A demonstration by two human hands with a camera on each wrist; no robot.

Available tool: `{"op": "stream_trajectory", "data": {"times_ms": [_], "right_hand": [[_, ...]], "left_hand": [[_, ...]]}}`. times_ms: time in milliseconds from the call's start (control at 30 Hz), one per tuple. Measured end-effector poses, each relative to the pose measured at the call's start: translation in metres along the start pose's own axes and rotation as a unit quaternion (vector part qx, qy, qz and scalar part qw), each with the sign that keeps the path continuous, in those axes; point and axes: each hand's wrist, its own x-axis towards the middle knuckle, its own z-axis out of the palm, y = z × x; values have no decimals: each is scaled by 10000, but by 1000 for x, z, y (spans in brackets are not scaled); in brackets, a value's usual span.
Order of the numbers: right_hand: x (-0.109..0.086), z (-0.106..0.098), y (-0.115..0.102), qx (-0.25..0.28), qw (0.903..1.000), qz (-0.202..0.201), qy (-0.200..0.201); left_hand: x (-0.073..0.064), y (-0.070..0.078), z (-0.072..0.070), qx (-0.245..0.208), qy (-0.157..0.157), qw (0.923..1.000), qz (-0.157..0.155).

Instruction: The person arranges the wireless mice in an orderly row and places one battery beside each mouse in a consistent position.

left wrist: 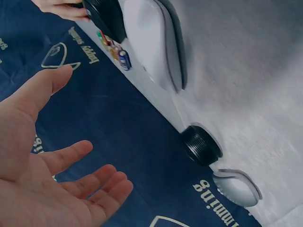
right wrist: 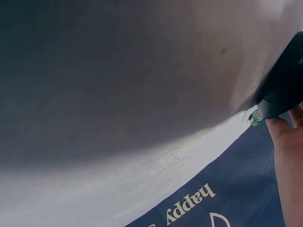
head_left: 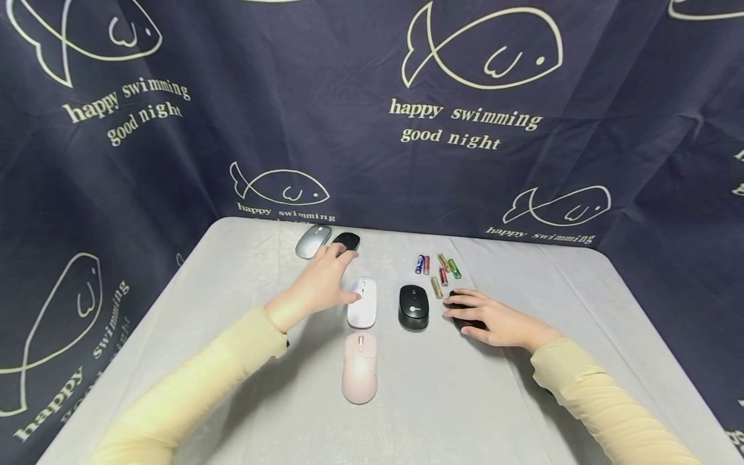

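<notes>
My left hand (head_left: 318, 281) hovers with its fingers spread and nothing held, its thumb overlapping the edge of a white mouse (head_left: 365, 313). Past its fingertips lies a black mouse (head_left: 347, 241), partly hidden, beside a grey mouse (head_left: 314, 241). To the right, my right hand (head_left: 502, 325) grips another black mouse (head_left: 349, 110), mostly covered by the fingers in the head view. Between the hands sits a black mouse with a small white logo (head_left: 413, 303). Nearer me, a pink mouse (head_left: 360, 371) lies in line with the white one.
Several small batteries lie loose behind the black mice, among them a blue one (head_left: 420, 264), a green one (head_left: 454, 268) and a gold one (head_left: 436, 287). The table (head_left: 442, 413) has a pale cloth, with a dark blue fish-print curtain (head_left: 360, 129) around its back and sides.
</notes>
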Motion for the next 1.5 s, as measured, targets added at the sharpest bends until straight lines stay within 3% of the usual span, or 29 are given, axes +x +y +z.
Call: {"op": "stream_trajectory", "data": {"times_ms": [233, 533, 1233, 1500], "right_hand": [[0, 1, 1, -11, 10000, -54, 22], [0, 0, 1, -21, 9999, -115, 60], [0, 0, 3, -60, 9996, -251, 123], [0, 0, 2, -13, 9999, -157, 63]], "left_hand": [[17, -11, 2, -137, 193, 9996, -130], [36, -28, 8, -147, 189, 9990, -390], [75, -52, 21, -259, -166, 9951, -934], [85, -60, 32, -178, -397, 9899, -1352]]}}
